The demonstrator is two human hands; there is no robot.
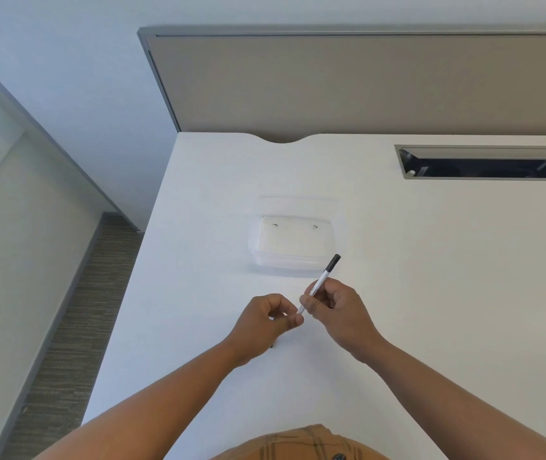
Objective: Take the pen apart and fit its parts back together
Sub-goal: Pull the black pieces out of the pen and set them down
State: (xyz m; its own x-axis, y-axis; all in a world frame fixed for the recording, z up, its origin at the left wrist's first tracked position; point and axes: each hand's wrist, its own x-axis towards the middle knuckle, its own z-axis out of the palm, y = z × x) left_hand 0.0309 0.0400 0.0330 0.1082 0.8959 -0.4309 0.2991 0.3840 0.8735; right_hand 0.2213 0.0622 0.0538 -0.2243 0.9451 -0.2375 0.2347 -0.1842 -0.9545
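Note:
A white pen point(322, 281) with a black end points up and to the right, above the white desk point(431, 260). My right hand point(338, 313) grips its barrel in the middle. At the pen's lower end, my left hand point(266, 318) pinches with thumb and fingertips; what sits between them is hidden. A small dark piece point(273, 344) peeks out on the desk just under my left wrist, and I cannot tell what it is.
A clear plastic container point(293, 244) stands on the desk just beyond the hands. A cable tray opening point(487, 162) is set into the desk at the back right, before a grey partition point(364, 84). The desk's left edge drops to the floor.

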